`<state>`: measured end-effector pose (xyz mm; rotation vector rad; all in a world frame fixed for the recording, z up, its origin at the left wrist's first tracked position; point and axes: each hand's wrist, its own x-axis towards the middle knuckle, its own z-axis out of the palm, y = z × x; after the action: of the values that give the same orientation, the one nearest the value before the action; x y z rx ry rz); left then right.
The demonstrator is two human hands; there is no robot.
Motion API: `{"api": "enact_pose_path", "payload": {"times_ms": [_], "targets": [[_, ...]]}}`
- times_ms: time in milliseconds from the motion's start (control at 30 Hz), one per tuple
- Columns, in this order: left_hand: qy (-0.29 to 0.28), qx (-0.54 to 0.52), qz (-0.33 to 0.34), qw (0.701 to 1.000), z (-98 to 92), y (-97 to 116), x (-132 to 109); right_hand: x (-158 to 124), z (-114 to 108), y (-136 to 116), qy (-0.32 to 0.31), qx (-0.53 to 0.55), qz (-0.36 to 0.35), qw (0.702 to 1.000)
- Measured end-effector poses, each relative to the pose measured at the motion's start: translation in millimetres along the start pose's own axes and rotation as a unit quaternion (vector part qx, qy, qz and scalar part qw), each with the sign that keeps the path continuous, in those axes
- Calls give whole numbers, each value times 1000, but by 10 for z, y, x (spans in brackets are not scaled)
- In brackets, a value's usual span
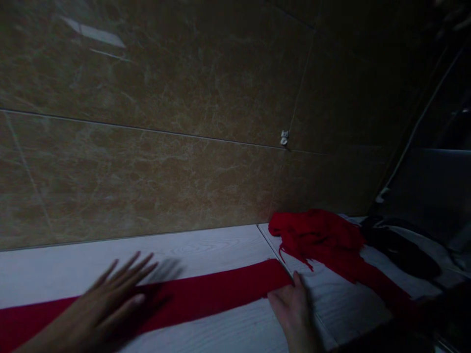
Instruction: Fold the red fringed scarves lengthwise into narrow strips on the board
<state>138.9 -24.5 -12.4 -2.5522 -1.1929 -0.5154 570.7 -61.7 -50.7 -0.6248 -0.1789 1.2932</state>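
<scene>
The scarf (217,287) is deep red. The boards (206,247) are white with grey grain, and the wall tiles (147,181) brown with pale veins.

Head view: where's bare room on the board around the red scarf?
Bare white wood-grain board runs between the red scarf's flat band and the tile wall. A second patch lies below the band, left of the right hand. Crowded: far right, where bunched red fringe meets black cloth.

dim | glare on wall tile (93,32) (upper left) | fingers (167,269) blurred
</scene>
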Motion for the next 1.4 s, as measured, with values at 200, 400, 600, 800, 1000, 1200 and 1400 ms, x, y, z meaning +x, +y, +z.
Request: {"api": "enact_pose_path", "payload": {"times_ms": [200,400,600,800,1000,1200,1400], "targets": [[-41,-37,135,989,307,494,381,-40,103,-184,-35,12,30,999],[-34,-33,128,991,419,442,328,-149,137,-172,-47,30,40,998],[-22,-35,132,990,480,426,332,-555,-536,-105,-81,-134,-35,987],[-30,-37,131,990,480,418,344,-590,-206,-731,-114,-464,-201,855],[-19,-55,124,991,474,430,339,192,533,-691,-162,-723,-262,619],[-32,-79,105,991,449,457,337,446,499,-487,-118,-872,-204,430],[-52,-76,104,990,410,466,337,461,368,-605,-133,-902,-193,364]]}}
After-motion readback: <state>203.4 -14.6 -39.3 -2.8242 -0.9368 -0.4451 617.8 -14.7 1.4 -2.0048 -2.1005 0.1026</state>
